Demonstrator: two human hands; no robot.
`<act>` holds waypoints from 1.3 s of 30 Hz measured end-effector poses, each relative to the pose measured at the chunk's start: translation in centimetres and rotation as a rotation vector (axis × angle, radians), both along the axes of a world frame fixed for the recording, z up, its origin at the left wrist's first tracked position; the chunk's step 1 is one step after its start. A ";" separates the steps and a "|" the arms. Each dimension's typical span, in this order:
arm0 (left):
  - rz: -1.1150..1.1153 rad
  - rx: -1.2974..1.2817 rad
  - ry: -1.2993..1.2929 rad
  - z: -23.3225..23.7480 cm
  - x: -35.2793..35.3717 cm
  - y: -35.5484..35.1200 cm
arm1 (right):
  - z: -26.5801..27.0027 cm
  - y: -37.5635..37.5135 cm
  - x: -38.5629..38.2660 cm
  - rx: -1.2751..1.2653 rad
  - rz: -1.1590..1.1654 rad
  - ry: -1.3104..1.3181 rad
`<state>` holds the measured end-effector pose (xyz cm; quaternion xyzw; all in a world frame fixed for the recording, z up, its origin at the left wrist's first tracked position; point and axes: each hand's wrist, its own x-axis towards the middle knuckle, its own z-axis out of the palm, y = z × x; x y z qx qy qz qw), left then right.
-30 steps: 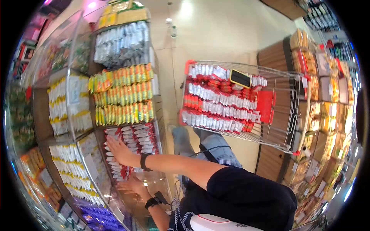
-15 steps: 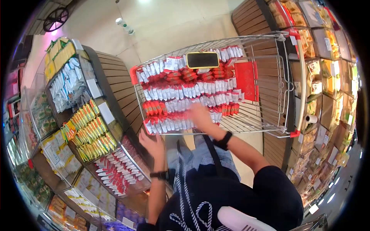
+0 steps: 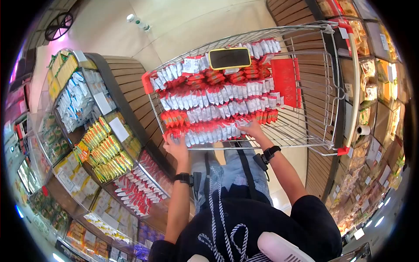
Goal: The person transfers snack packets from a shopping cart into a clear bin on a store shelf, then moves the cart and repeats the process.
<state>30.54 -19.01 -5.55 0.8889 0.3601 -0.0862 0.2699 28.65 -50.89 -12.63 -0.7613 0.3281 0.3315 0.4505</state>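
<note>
Small red-and-white snack packets (image 3: 218,94) stand in tight rows inside a wire shopping cart (image 3: 301,139). My left hand (image 3: 176,148) is at the left end of the front row of packets (image 3: 214,134), its fingers curled against the end packets. At that row's right end, my right hand (image 3: 253,130) presses the packets from the other side, thumb and fingers partly around them. The row lies between both hands, and some fingertips are hidden among the wrappers. A phone in a yellow case (image 3: 229,58) sits at the cart's far side.
On the left, a shelf display (image 3: 114,105) holds yellow, blue-white and red packets in bins. Wood-slatted panels (image 3: 128,83) stand close to the cart's left end. To the right are bins of packaged food (image 3: 369,91). A bottle (image 3: 139,22) is on the floor beyond.
My right hand has moved from the middle of the front row to its right end. My left hand has gone from beside the cart onto the row's left end. The view has shifted slightly.
</note>
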 end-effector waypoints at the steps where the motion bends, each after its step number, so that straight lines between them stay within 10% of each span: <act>1: -0.001 -0.025 0.025 0.0 0.0 0.1 | 0.3 0.1 0.2 -0.009 0.011 0.014; 10: -0.465 -0.148 0.094 0.4 0.3 2.1 | 1.8 1.7 0.4 -0.117 0.142 -0.030; 14: -0.334 0.266 0.031 4.0 0.8 -2.3 | 1.2 1.9 0.1 -0.140 0.158 -0.060; 20: -0.188 -0.308 -0.012 3.9 -2.0 -8.4 | 1.5 2.1 0.5 -0.192 0.145 -0.034; 39: -0.104 -0.164 0.043 0.9 -1.0 -8.9 | 1.4 2.1 0.5 -0.183 0.077 -0.082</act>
